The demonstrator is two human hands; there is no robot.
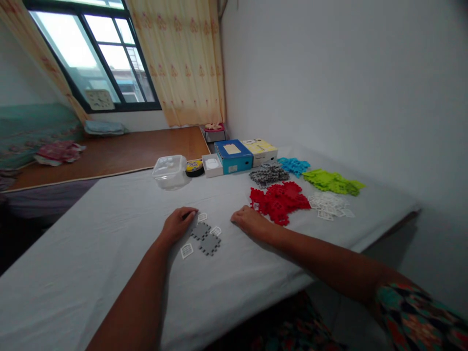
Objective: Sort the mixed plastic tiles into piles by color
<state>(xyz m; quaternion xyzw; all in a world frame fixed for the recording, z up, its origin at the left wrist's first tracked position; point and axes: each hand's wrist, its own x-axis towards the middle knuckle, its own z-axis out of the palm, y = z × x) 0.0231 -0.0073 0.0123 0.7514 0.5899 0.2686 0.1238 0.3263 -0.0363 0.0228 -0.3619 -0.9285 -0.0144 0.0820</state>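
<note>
My left hand (179,225) rests on the white cloth with its fingers curled closed; nothing shows in them. Close to its fingertips lies a small white lattice piece (202,217). Two grey square tiles with toothed edges (210,244) sit between my hands, corner against corner. Another white lattice piece (216,231) is at their right side, and one more white piece (186,251) lies at their lower left. My right hand (250,222), also closed with nothing visible in it, lies on the cloth just left of a pile of red toothed pieces (281,201).
Beyond the red pile are heaps of grey (269,174), blue (293,166), lime green (331,181) and white pieces (329,205). At the back stand a clear plastic box (170,170), a tape roll (194,168), a small white box (212,165), a blue box (234,156) and a yellow box (260,150).
</note>
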